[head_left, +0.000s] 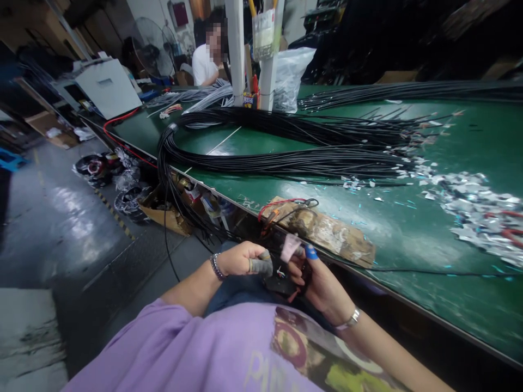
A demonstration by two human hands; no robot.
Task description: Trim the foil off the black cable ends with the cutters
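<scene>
My left hand (247, 259), grey coverings on its fingertips, is closed in a pinch in front of my lap. Thin coloured wire ends (280, 274) of a cable show just right of its fingers; the grip itself is mostly hidden. Close by, my right hand (316, 280) has a blue wrap on one finger. Between its thumb and finger is a pale pinkish scrap of wrapping (290, 247). A small reddish piece (293, 295) shows below its curled fingers, too dark to name. A long bundle of black cables (261, 163) lies bent on the green table (408, 228).
A taped wooden block (327, 234) with red and black leads lies at the table edge. Foil scraps (474, 201) are heaped at right. A post (236, 54) stands mid-table beside a plastic bag (292, 76). A white machine (107, 87) and a seated person (204, 62) are behind.
</scene>
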